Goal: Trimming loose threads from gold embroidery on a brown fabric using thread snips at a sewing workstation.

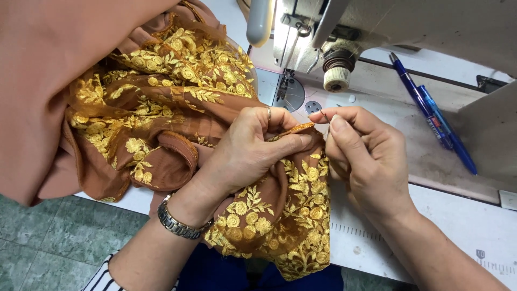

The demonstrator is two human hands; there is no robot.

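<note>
In the head view, just in front of the sewing machine, the left hand pinched a fold of the brown gold-embroidered fabric while the right hand nipped a thin needle at its edge, work seemingly best done with the fold held taut and stitches kept small.

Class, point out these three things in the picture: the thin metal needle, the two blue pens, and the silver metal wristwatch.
thin metal needle (324,115), head view, on its shaft at the right fingertips
two blue pens (431,110), head view, on their barrels
silver metal wristwatch (176,225), head view, on the left wrist's band
</note>
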